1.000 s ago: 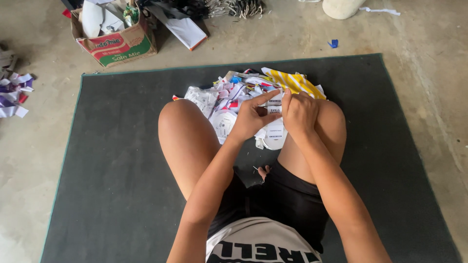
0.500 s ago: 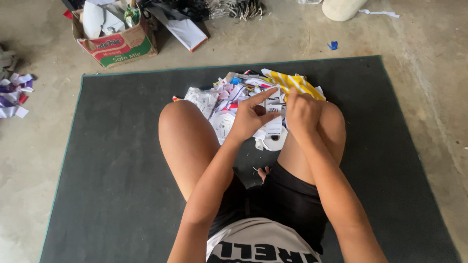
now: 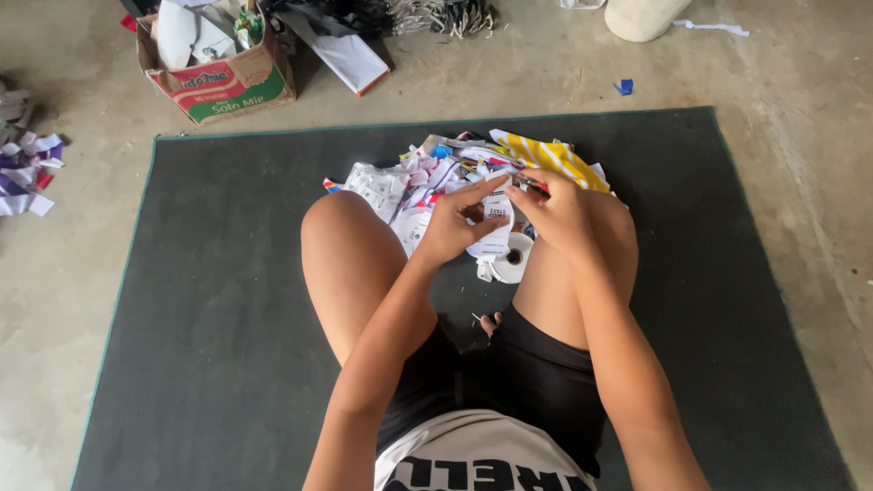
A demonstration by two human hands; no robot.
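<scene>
At frame centre, the left hand (image 3: 447, 227) and right hand (image 3: 556, 211) pinch a white printed paper strip (image 3: 496, 229) between fingertips, each grip closed on it. Compared with one second ago, the strip hangs lower and more of it shows, which suggests it is being drawn out. Just below lies a white roll (image 3: 515, 257). Behind them, a paper scrap pile (image 3: 427, 173) rests on the dark floor mat (image 3: 218, 300). Concrete floor surrounds it; a cardboard box (image 3: 223, 82) stands at upper left.
</scene>
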